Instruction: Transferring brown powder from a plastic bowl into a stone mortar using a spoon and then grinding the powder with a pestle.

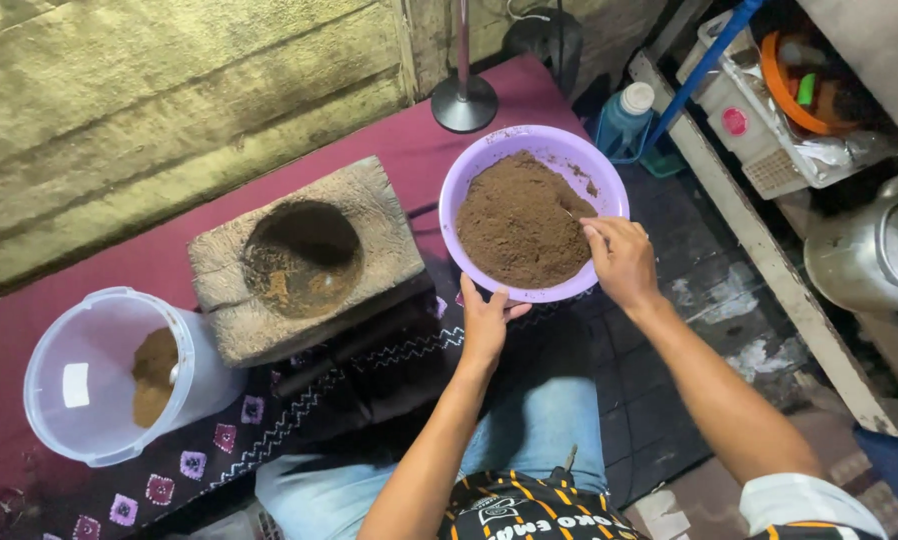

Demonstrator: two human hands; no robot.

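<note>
Steadying the purple bowl [609, 180] from its near edge, the left hand [484, 325] lies flat and open against the rim, fingers spread and thumb up, so the bowl cannot slide while the other hand works in it. The right hand [621, 262] reaches over the right side of the rim with its fingers curled down into the brown powder [519, 225], which is heaped high in the bowl; it seems to pinch or hold something small at the powder's edge, perhaps a spoon handle, though the view is too coarse to be sure.

The bowl sits just in front of the person's knees, within easy reach of both arms. Beside it to the left stands a worn wooden mortar block [304, 262], its hollow dusted with brown residue, near enough that powder could pass between the two without a stretch. Further left, a clear plastic tub [94, 385] lies tilted toward the person with a smaller amount of the same brown powder inside. All three rest on a maroon mat [69, 310] on the floor.
</note>
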